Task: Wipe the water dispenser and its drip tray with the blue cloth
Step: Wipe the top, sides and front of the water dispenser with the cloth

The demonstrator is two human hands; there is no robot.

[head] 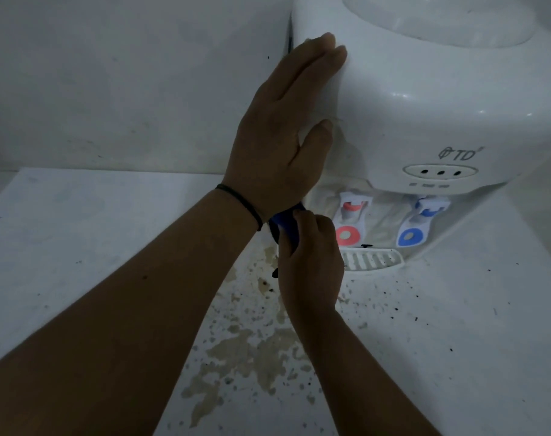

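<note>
Against the far wall, in the head view, the white water dispenser [425,105] is standing on a stained tabletop [79,247]. The left hand [286,143] is lying flat on the dispenser's left side, its fingers [327,55] straight and released, steadying the body without gripping anything. Just below that wrist, the right hand [308,259] is clenching the blue cloth [285,226], its fingers curling round the bunched fabric, which is sitting beside the lower left corner of the dispenser, near the red tap [351,209]. Whether the cloth is actually touching the casing cannot be told, since the hands are hiding that spot.

Judging from this, the wiping is probably at an early or middle stage: the cloth is working the lower left area, while the drip tray [373,258], lying just right of the right hand, is not yet being touched. The top and right side may still be waiting, though no surface is showing clearly as wiped or unwiped.

Further right, the blue tap [426,209] is hanging over the tray. Both taps are projecting above it and are likely to crowd the cloth. Brown stains and dark specks are covering the near tabletop.
</note>
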